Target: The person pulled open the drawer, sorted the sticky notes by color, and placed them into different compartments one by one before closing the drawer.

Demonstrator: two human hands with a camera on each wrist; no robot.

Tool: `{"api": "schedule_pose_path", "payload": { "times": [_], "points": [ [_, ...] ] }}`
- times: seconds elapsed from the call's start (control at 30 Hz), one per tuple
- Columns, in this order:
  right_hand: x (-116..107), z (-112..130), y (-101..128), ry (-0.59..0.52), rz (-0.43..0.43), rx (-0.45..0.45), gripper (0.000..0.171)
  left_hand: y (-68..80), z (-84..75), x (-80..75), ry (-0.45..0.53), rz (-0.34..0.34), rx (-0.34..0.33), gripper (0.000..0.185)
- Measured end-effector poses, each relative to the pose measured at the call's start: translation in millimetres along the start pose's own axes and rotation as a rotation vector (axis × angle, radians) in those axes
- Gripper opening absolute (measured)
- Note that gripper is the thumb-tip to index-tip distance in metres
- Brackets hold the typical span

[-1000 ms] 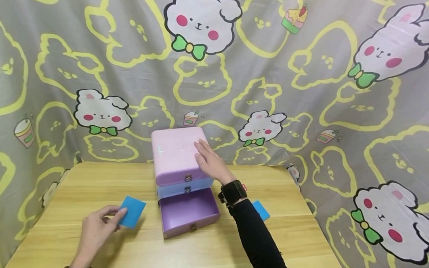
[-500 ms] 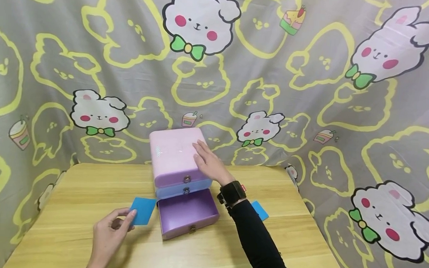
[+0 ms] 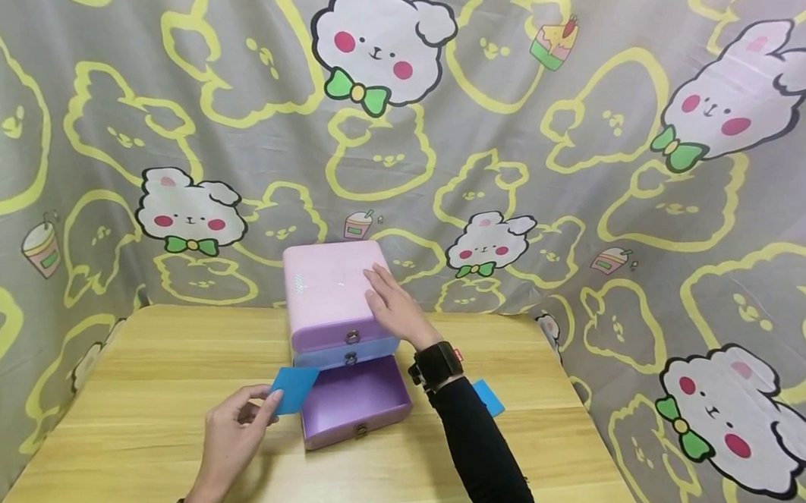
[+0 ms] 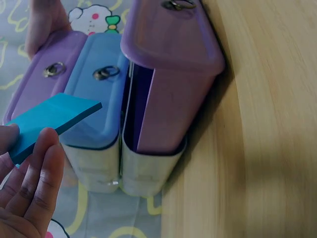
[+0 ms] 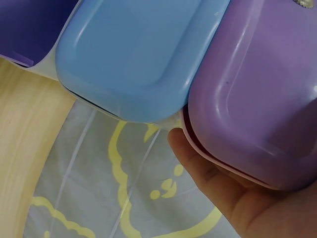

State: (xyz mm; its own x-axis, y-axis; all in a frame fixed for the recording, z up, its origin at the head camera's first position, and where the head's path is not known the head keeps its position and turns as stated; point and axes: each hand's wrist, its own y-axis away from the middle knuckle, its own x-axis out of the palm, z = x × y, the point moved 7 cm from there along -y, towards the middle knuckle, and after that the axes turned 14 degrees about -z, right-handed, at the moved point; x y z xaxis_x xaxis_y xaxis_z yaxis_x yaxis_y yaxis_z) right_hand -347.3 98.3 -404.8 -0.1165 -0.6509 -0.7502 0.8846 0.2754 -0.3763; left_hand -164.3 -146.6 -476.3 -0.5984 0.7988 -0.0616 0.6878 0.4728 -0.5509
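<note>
In the head view, my left hand (image 3: pixel 237 434) pinches a thin pad of blue sticky notes (image 3: pixel 295 390) between thumb and fingers. The pad (image 4: pixel 54 115) hangs in the air at the left edge of the pulled-out purple bottom drawer (image 3: pixel 357 393), whose inside looks bare. That drawer belongs to a small chest of drawers (image 3: pixel 333 282) with a pink top and a blue middle drawer (image 3: pixel 363 352). My right hand (image 3: pixel 400 308) rests flat on the right part of the top. Its thumb (image 5: pixel 185 148) lies along the chest's side in the right wrist view.
Another blue square (image 3: pixel 489 397) lies on the wooden table (image 3: pixel 186 346), right of the chest and partly behind my right forearm. A grey curtain (image 3: pixel 407 168) with rabbit prints hangs behind and on both sides of the table.
My left hand has carried the sticky-note pad rightward and slightly up, from beside the chest to the open drawer's left edge. My right hand has stayed on the top.
</note>
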Motion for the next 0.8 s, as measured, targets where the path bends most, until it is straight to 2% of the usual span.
{"api": "schedule_pose_path", "payload": {
  "times": [0.23,0.63,0.8],
  "points": [
    [-1,1,2,-0.009,0.001,0.002,0.056,5.3,-2.1,18.5,0.001,0.069,-0.035,0.013],
    [-2,-1,2,-0.007,-0.003,0.008,0.056,10.4,3.5,47.0,-0.098,0.168,0.035,0.012],
    [-1,-2,2,-0.007,0.001,0.009,0.056,12.5,6.1,57.1,-0.132,0.212,0.031,0.013]
  ]
}}
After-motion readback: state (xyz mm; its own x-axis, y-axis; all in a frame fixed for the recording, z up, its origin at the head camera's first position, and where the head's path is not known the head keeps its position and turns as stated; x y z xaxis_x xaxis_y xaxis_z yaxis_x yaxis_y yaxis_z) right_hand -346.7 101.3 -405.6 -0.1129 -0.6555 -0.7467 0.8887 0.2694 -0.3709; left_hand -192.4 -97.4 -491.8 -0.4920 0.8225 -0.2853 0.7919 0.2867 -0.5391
